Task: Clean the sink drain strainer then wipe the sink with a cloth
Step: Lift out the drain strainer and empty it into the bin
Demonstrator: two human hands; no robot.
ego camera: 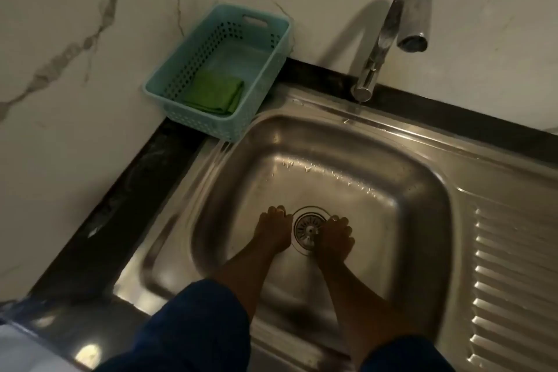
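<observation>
A round metal drain strainer (306, 228) sits in the drain at the bottom of the steel sink (347, 142). My left hand (273, 231) rests on the sink floor just left of the strainer, fingers curled at its rim. My right hand (335, 237) is on the strainer's right side, with the thumb side over its centre knob. Whether either hand grips the strainer is unclear. A folded green cloth (213, 93) lies in a light blue perforated basket (265, 75) at the sink's back left corner. Small white food bits (308, 169) dot the sink's far slope.
A curved chrome faucet (389, 30) stands behind the sink, with its spout over the back right. A ribbed steel drainboard (513, 266) lies to the right. A black counter edge (120, 199) borders the sink on the left, under a white marbled wall.
</observation>
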